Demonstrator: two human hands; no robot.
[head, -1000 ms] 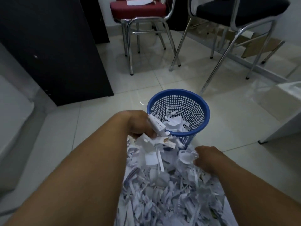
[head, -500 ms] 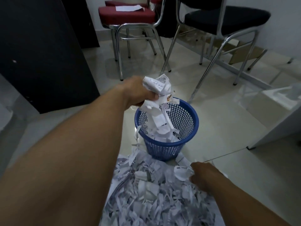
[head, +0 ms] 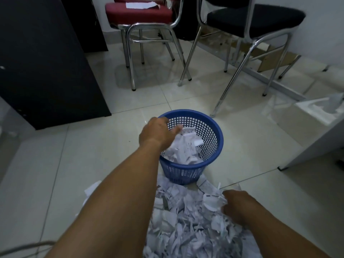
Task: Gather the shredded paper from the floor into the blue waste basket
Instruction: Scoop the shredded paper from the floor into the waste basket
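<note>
While the left hand (head: 158, 134) hangs over the near left of the blue waste basket (head: 182, 172) with its fingers loose and spread, holding nothing I can make out through the blur, the right hand (head: 237, 204) lies on the far right edge of the shredded paper (head: 186, 224) heap with its fingers curled into it, seemingly gripping a clump. Most of the paper lies on the floor (head: 93, 146) in a thick heap that runs from the foot of the basket towards the person, and a smaller mound (head: 184, 151) sits inside the basket, below the rim. The likeliest trouble, I judge, is the basket itself: it looks light, and a wrist or forearm catching its near rim could tip it and spill the load back out. Thin strips may also slip from a loosely held clump on the way over, or flutter past the rim and scatter onto bare tile. Room is fair: open floor lies left of the basket towards the dark cabinet (head: 46, 62) and right of it towards a white unit (head: 316, 140), but a metal chair leg (head: 220, 103) stands just beyond the basket's far right, so pushing it that way looks unwise
</note>
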